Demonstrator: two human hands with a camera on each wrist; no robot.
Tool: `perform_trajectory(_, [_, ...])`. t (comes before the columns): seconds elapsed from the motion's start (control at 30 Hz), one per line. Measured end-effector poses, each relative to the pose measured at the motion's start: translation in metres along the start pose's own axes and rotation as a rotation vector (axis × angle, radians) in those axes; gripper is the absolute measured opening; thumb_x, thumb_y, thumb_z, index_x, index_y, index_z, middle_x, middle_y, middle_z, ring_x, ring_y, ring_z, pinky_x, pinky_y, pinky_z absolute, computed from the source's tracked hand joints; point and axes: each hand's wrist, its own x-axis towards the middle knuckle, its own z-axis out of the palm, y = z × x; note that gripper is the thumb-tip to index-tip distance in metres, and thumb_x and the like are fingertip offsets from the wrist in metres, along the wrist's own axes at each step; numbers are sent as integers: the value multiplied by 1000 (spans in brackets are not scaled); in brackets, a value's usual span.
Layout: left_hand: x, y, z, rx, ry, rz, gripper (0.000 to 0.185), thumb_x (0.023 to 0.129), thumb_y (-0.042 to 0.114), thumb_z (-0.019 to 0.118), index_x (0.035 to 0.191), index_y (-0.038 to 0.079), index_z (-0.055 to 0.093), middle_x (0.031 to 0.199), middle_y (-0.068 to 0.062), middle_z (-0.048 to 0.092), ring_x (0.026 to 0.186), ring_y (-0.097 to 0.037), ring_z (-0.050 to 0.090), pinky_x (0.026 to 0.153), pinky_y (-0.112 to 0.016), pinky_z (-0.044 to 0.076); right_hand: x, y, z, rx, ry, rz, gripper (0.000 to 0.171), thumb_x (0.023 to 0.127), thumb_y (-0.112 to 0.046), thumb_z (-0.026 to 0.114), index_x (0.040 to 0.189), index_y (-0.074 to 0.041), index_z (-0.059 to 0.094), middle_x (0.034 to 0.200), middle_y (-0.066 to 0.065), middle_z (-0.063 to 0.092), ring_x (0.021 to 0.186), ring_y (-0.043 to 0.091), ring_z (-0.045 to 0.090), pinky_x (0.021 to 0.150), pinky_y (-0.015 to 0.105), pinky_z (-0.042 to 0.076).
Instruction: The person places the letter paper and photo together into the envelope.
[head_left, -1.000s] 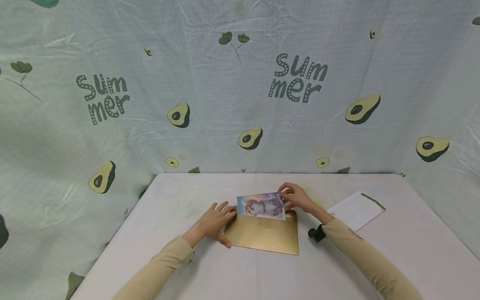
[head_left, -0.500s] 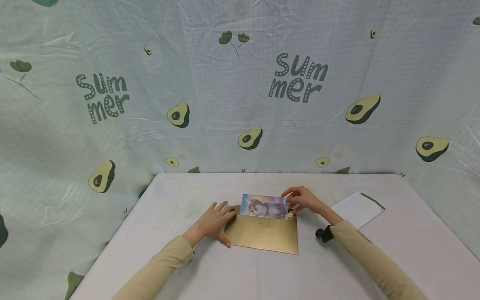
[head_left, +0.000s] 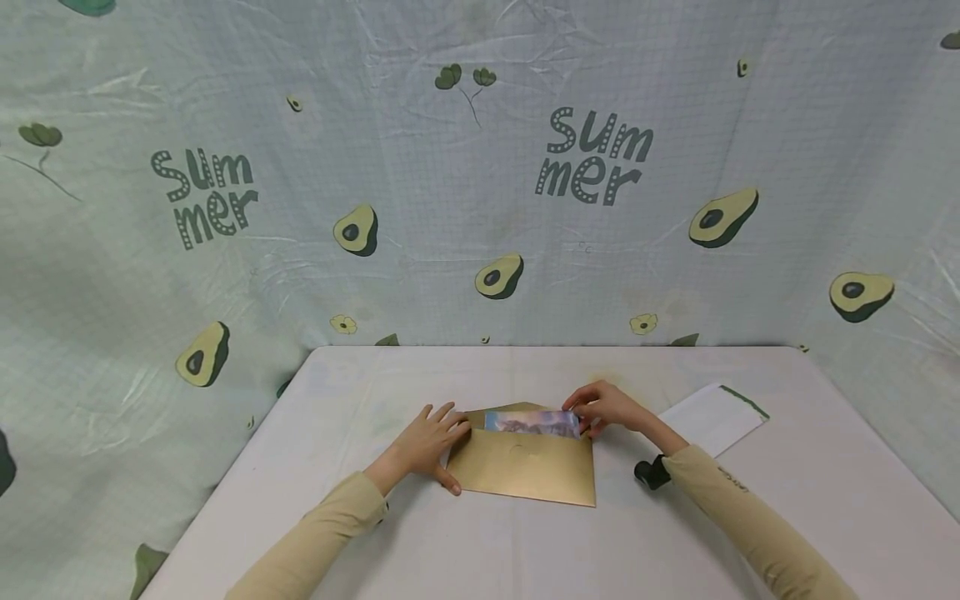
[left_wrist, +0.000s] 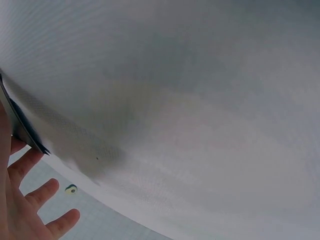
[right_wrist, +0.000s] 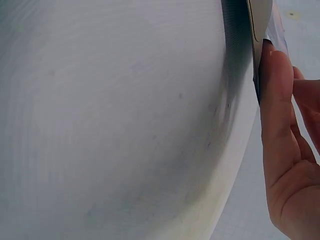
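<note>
A gold envelope (head_left: 525, 469) lies flat near the middle of the white table (head_left: 337, 400), its flap open at the far edge. A photo card (head_left: 531, 422) with a cat picture is mostly inside it; only a strip shows above the opening. My right hand (head_left: 602, 407) pinches the card's right end, its thumb (right_wrist: 274, 100) against the card's edge (right_wrist: 260, 30) in the right wrist view. My left hand (head_left: 429, 442) rests with spread fingers on the envelope's left end (left_wrist: 22, 127), holding it down.
A white envelope (head_left: 712, 419) with a green-edged flap lies to the right, near the table's right side. A small black device (head_left: 651, 472) sits on my right wrist. Avocado-print cloth (head_left: 480, 183) hangs behind and beside the table.
My right hand has pushed the photo card down into the gold envelope, from mostly out to mostly inside. The left hand has stayed on the envelope's left end.
</note>
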Motion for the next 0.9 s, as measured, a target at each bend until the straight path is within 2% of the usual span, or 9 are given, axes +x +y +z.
perform_trajectory(0.23, [0,0,1,-10,-13,-6,106,53,83,51,133,13,41,135,-5,41,128,-31,35,95,-50,37,2,0,0,16,-55,7,24,89,-11,49,104,3,61,79,13,64,62,16,63,54,31,53])
perform_trajectory(0.6, [-2,1,-1,2,-9,-7,106,53,83,50,133,14,41,134,-5,41,127,-31,36,95,-50,37,4,-2,6,26,-87,-4,25,88,-10,49,107,0,61,73,9,63,60,15,61,52,30,52])
perform_trajectory(0.9, [-1,1,0,14,-3,-6,106,53,84,50,132,14,41,133,-4,42,127,-30,36,94,-49,38,5,-4,11,-42,-99,-3,23,88,-10,49,103,-1,64,69,5,61,55,12,56,50,27,50])
